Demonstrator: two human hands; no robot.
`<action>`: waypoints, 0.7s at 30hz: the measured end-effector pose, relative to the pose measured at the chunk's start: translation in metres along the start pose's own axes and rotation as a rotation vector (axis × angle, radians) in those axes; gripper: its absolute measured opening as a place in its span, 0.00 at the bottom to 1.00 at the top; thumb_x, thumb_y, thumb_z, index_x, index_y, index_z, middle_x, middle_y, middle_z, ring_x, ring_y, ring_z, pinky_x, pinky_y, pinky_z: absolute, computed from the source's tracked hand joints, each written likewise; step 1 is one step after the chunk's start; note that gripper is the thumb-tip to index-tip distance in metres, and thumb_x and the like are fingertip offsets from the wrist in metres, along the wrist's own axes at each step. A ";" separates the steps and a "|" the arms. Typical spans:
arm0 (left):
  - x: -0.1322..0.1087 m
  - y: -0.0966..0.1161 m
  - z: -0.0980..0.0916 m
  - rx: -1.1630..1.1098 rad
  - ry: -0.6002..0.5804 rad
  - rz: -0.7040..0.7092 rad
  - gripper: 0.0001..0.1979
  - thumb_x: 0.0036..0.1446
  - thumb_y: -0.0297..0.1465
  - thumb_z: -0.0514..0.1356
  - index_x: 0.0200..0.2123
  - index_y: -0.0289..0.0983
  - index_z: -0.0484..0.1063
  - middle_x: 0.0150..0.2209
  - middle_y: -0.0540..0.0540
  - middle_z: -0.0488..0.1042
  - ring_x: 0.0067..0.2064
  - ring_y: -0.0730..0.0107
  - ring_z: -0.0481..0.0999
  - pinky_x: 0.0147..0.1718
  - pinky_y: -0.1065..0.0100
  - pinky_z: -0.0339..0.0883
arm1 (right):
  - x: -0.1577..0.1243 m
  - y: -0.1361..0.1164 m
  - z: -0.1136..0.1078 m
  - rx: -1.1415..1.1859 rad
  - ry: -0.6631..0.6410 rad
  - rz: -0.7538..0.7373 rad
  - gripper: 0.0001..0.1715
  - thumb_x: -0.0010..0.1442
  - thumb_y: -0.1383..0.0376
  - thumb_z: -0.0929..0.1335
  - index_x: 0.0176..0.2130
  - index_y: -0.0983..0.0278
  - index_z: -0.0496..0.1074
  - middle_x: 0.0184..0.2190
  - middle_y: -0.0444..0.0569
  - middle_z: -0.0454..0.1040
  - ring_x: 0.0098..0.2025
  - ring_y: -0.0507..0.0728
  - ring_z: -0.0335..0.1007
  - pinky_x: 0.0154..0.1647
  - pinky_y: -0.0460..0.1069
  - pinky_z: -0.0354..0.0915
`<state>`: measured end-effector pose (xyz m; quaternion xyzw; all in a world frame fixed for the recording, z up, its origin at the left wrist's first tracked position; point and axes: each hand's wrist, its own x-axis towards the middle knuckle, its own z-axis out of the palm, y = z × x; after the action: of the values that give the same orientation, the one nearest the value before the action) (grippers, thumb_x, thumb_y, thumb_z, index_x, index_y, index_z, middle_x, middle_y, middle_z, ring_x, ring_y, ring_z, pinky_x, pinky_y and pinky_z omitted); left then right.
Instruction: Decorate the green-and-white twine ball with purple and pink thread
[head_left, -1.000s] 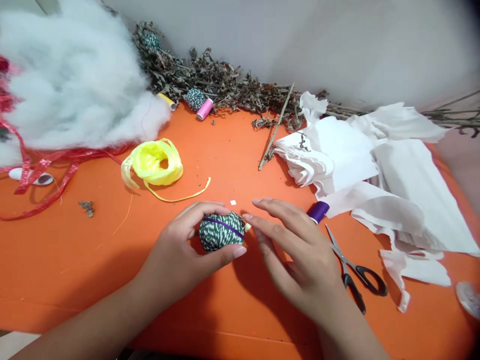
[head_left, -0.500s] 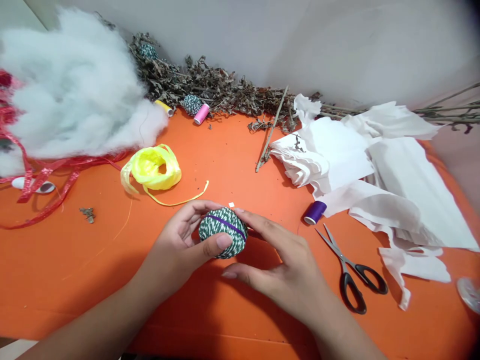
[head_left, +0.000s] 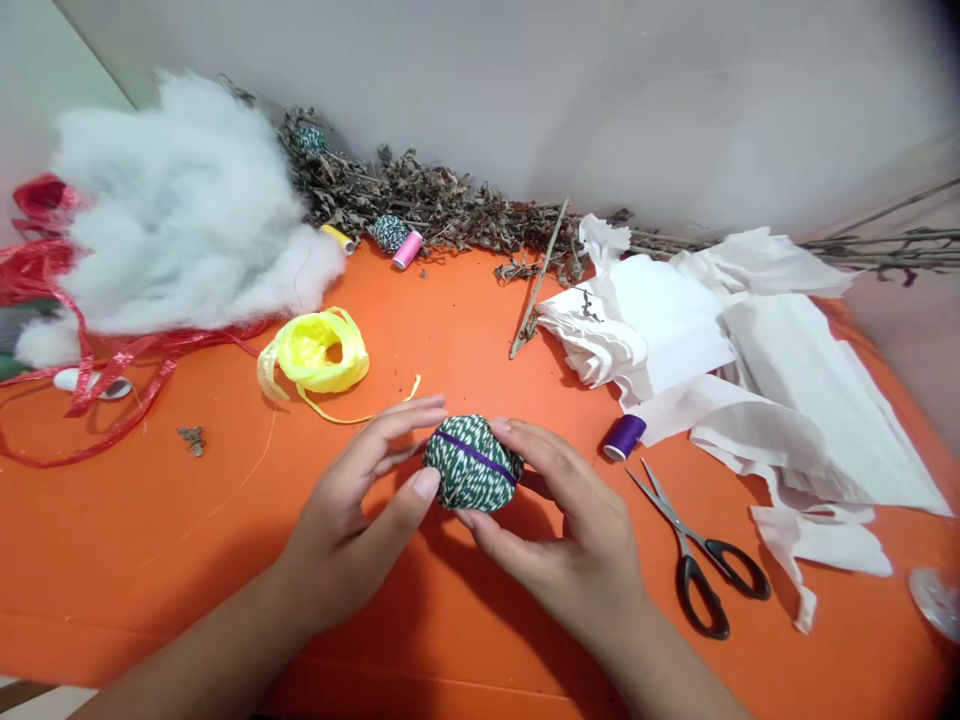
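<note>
A ball of green and white twine [head_left: 472, 466] with a purple thread across it sits just above the orange table [head_left: 187, 540], held between both hands. My left hand [head_left: 352, 520] cups its left side, thumb against the front and fingers stretched over the back. My right hand [head_left: 562, 530] wraps its right side, thumb underneath and fingers behind. A purple thread spool [head_left: 622, 437] lies just right of my right hand. Black-handled scissors [head_left: 694, 555] lie beyond it, blades apart.
White paper sheets [head_left: 750, 360] spread at the right. A yellow ribbon coil [head_left: 315, 352] lies behind my left hand. White stuffing [head_left: 180, 220] and red ribbon [head_left: 90, 350] fill the left. Dried twigs [head_left: 450, 205], a pink spool [head_left: 407, 250] and another twine ball [head_left: 389, 232] line the wall.
My right hand came in from beside the ball and closed round its right side. The ball shifted a little to the right with both hands on it.
</note>
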<state>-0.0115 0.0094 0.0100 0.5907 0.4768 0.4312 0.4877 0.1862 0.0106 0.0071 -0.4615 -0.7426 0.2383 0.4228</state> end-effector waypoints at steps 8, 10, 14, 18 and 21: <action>0.002 0.003 0.003 0.603 0.084 0.348 0.03 0.57 0.28 0.62 0.33 0.39 0.70 0.35 0.50 0.71 0.37 0.72 0.73 0.37 0.70 0.68 | 0.000 0.003 0.001 -0.149 0.030 -0.057 0.30 0.57 0.69 0.73 0.58 0.62 0.66 0.53 0.55 0.74 0.54 0.59 0.72 0.55 0.55 0.73; 0.002 0.002 0.004 0.633 0.072 0.339 0.02 0.59 0.27 0.60 0.33 0.39 0.70 0.33 0.50 0.71 0.36 0.72 0.72 0.36 0.70 0.66 | 0.000 0.003 0.001 -0.185 0.030 -0.067 0.29 0.57 0.68 0.73 0.57 0.63 0.67 0.52 0.56 0.74 0.54 0.59 0.72 0.55 0.55 0.72; 0.003 0.002 0.004 0.600 0.041 0.310 0.04 0.59 0.25 0.59 0.32 0.39 0.69 0.33 0.51 0.71 0.36 0.72 0.72 0.36 0.70 0.66 | 0.000 0.003 0.002 -0.213 0.024 -0.063 0.29 0.57 0.68 0.73 0.57 0.63 0.67 0.52 0.56 0.75 0.54 0.59 0.73 0.55 0.54 0.72; 0.003 0.004 0.003 0.553 0.037 0.312 0.06 0.58 0.23 0.58 0.30 0.39 0.67 0.33 0.52 0.71 0.37 0.74 0.72 0.37 0.72 0.65 | 0.000 0.003 0.001 -0.208 0.028 -0.054 0.29 0.57 0.67 0.73 0.57 0.63 0.66 0.51 0.56 0.75 0.54 0.59 0.72 0.54 0.54 0.72; 0.002 0.006 0.003 0.543 0.042 0.326 0.06 0.57 0.23 0.57 0.30 0.40 0.67 0.34 0.52 0.71 0.38 0.74 0.72 0.38 0.72 0.66 | -0.001 0.003 0.001 -0.206 0.022 -0.049 0.29 0.57 0.67 0.73 0.57 0.63 0.66 0.52 0.56 0.75 0.54 0.59 0.72 0.54 0.55 0.72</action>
<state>-0.0075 0.0101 0.0153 0.7589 0.4836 0.3726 0.2266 0.1869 0.0116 0.0035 -0.4870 -0.7693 0.1452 0.3871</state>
